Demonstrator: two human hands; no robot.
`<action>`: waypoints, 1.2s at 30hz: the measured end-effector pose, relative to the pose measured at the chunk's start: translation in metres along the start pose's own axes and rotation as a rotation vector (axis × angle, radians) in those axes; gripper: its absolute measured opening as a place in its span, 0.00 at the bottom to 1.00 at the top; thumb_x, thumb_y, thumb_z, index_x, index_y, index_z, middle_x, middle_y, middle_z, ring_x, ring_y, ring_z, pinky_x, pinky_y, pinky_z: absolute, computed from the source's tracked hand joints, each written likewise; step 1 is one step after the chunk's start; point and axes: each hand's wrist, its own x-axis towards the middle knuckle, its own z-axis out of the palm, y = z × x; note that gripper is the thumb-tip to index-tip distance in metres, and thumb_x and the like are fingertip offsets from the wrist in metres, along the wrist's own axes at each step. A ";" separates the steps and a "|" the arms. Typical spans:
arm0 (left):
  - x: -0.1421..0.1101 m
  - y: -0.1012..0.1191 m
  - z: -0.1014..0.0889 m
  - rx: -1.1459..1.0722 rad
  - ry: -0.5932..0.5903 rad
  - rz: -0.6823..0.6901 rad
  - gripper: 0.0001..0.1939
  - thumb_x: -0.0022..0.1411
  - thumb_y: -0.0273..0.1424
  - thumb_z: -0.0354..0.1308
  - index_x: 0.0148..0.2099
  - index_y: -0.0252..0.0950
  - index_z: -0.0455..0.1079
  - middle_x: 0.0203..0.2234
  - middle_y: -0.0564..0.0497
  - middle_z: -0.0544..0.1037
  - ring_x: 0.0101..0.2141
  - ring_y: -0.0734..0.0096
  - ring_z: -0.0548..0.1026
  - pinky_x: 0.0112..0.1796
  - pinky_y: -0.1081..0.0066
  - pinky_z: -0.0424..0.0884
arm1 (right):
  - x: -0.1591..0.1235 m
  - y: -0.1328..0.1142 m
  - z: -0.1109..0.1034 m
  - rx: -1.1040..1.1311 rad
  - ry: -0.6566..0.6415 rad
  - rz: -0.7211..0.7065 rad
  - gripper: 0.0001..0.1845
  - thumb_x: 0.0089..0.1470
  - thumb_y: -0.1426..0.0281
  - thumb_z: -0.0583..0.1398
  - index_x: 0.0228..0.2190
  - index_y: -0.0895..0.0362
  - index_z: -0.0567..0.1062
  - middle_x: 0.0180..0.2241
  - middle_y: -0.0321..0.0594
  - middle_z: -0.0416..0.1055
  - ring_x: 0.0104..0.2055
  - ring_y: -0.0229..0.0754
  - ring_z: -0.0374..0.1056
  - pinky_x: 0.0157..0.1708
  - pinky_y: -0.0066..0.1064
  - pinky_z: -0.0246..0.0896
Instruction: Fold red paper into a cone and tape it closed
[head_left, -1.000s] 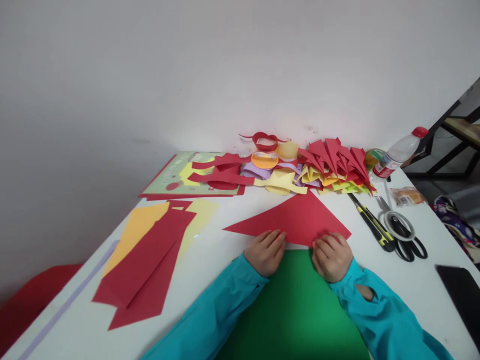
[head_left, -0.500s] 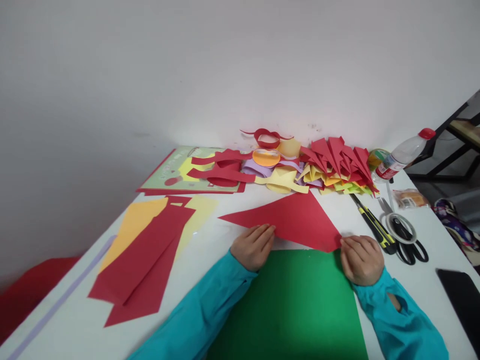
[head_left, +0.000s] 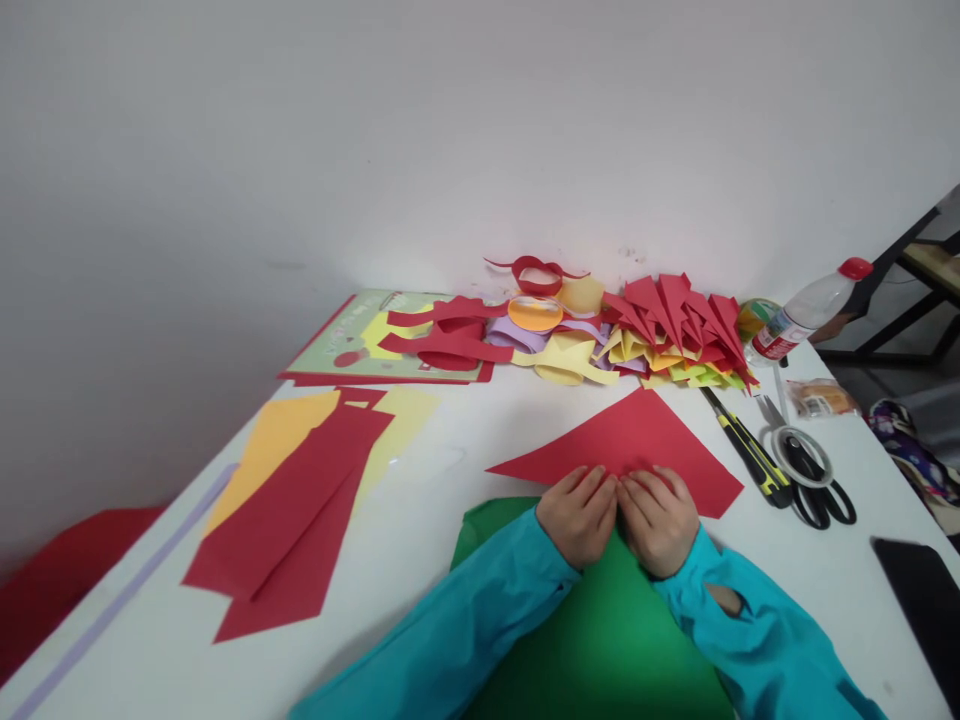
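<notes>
On a white table [head_left: 442, 560], just beyond the far edge of a green sheet [head_left: 607, 640], there lies a piece of red paper [head_left: 637, 435] with a pointed left end and one corner directed to the wall [head_left: 480, 130]. The left hand [head_left: 581, 518] and the right hand [head_left: 660, 522] are close side by side at the near edge of this paper, around its middle. Both hold it in a narrow grip, with the fingers bent and brought together; the thumbs are mostly hidden. The blue sleeves [head_left: 450, 610] pass above the green sheet. To the left are two long red pieces [head_left: 292, 510], one lying partly over the other, with orange paper [head_left: 274, 440] and pale yellow paper [head_left: 401, 425] under them. Near the wall stand several paper bands [head_left: 469, 350], and beside them is a pile of folded papers [head_left: 675, 325], red on top and yellow below. A plastic bottle [head_left: 810, 312] with a red cap is leaning to the right of this pile. On the right side, a yellow and black cutter [head_left: 750, 455] lies near the scissors [head_left: 825, 505], and a white ring [head_left: 781, 467] rests over part of these scissors.
</notes>
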 end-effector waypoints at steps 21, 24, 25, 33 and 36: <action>-0.049 -0.058 -0.046 0.247 -0.096 0.021 0.04 0.56 0.24 0.57 0.35 0.32 0.73 0.35 0.45 0.80 0.37 0.61 0.77 0.38 0.63 0.74 | -0.002 0.000 -0.006 0.013 0.018 0.018 0.10 0.48 0.79 0.59 0.35 0.61 0.75 0.32 0.41 0.77 0.38 0.46 0.68 0.42 0.45 0.61; -0.060 -0.070 -0.054 0.301 -0.107 0.002 0.04 0.56 0.26 0.57 0.35 0.35 0.72 0.35 0.47 0.80 0.37 0.63 0.77 0.39 0.65 0.73 | -0.002 0.000 -0.006 0.013 0.022 0.021 0.10 0.49 0.78 0.59 0.36 0.60 0.75 0.31 0.40 0.77 0.38 0.46 0.68 0.42 0.45 0.61; -0.062 -0.072 -0.056 0.308 -0.109 -0.007 0.04 0.57 0.26 0.57 0.36 0.36 0.72 0.35 0.48 0.80 0.37 0.63 0.77 0.39 0.65 0.72 | -0.002 0.000 -0.006 0.014 0.021 0.022 0.10 0.49 0.78 0.59 0.36 0.59 0.75 0.31 0.40 0.77 0.38 0.46 0.68 0.42 0.44 0.61; -0.065 -0.080 -0.062 0.382 -0.066 -0.047 0.04 0.55 0.26 0.58 0.35 0.35 0.72 0.33 0.47 0.80 0.35 0.62 0.78 0.37 0.66 0.73 | -0.001 -0.002 -0.006 0.028 0.026 0.000 0.10 0.47 0.79 0.60 0.36 0.61 0.74 0.31 0.41 0.77 0.37 0.46 0.69 0.41 0.44 0.62; -0.076 -0.091 -0.064 0.405 -0.054 -0.125 0.06 0.55 0.26 0.58 0.37 0.35 0.73 0.33 0.46 0.80 0.34 0.62 0.78 0.36 0.67 0.73 | -0.002 0.000 -0.008 0.022 0.034 0.015 0.11 0.48 0.79 0.59 0.36 0.60 0.74 0.31 0.40 0.77 0.36 0.45 0.69 0.40 0.42 0.62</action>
